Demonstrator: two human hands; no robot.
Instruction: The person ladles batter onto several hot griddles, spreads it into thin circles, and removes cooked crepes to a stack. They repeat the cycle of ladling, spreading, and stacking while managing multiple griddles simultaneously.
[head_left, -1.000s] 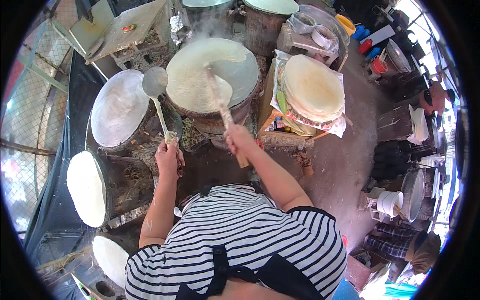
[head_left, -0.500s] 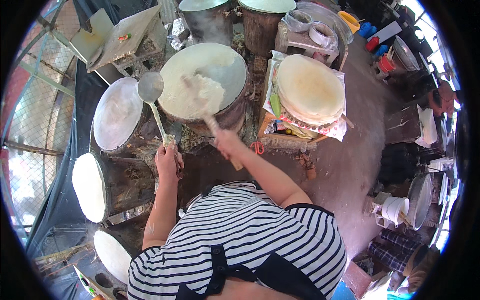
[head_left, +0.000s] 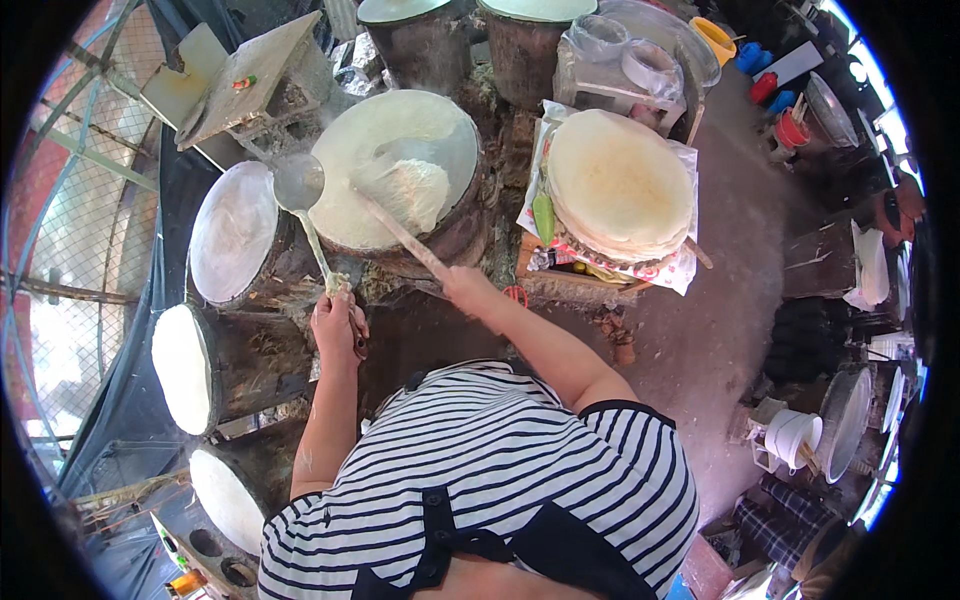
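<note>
My left hand [head_left: 335, 325] is closed round the batter-smeared handle of a metal ladle [head_left: 299, 182]. The ladle's round bowl hangs over the left rim of a wide round griddle [head_left: 458, 135]. My right hand [head_left: 473, 296] grips a long wooden spreader [head_left: 405, 236], which slants up and left over the griddle. Its far end touches pale batter [head_left: 418, 195], heaped thicker towards the middle and spread thin over the left side. Part of the griddle's surface shows grey on the upper right.
A stack of round flatbreads [head_left: 620, 180] stands to the right beside a green leaf [head_left: 543, 217]. More round griddles, one covered with white [head_left: 182, 370], line the left side. Two drum-like stoves [head_left: 520, 65] stand behind. Pots and a white bucket [head_left: 793, 437] are at far right.
The spreader's far end has swung left across the batter, and my right hand has shifted slightly right. My left hand still holds the ladle in nearly the same place.
</note>
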